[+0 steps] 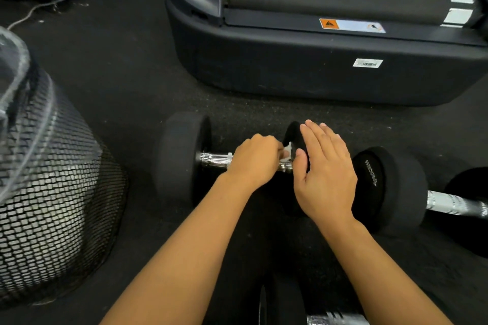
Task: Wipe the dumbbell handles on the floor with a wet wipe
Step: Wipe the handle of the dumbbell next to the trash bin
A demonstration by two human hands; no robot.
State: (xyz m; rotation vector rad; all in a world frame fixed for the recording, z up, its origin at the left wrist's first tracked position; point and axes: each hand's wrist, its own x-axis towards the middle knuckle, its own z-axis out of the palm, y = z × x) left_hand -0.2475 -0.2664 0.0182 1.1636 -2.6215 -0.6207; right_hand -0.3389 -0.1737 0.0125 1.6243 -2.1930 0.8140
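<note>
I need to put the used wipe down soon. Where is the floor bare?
Bare floor lies between the mesh bin and the treadmill base, and left of the nearest dumbbell. It is crowded on the right, where a second dumbbell lies close.

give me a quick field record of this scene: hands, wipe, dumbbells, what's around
left hand: left hand curled round the chrome handle of the near dumbbell, gripping the wet wipe
right hand: right hand flat, fingers straight, on that dumbbell's right weight
wipe: small white bit showing between the hands
second dumbbell: second dumbbell to the right, untouched
floor: dark rubber floor
left: mesh bin
behind: treadmill
</note>
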